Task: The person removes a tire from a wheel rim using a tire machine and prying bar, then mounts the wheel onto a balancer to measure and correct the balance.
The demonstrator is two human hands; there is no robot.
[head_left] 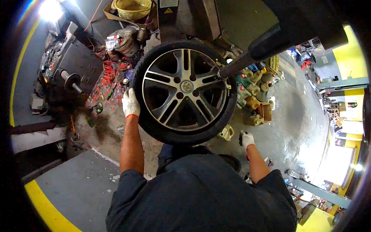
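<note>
Head view: machine arm [266, 47] hides part of the tyre [181, 138].

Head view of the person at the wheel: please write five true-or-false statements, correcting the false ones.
1. The left hand and the right hand both wear light gloves. True.
2. The right hand rests on the tire. False: it is apart from the tire.
3. The left hand is at the tire's left edge. True.
4. The rim is plain black. False: the rim is black and silver.
5. Jugs lie right of the wheel. True.
</note>
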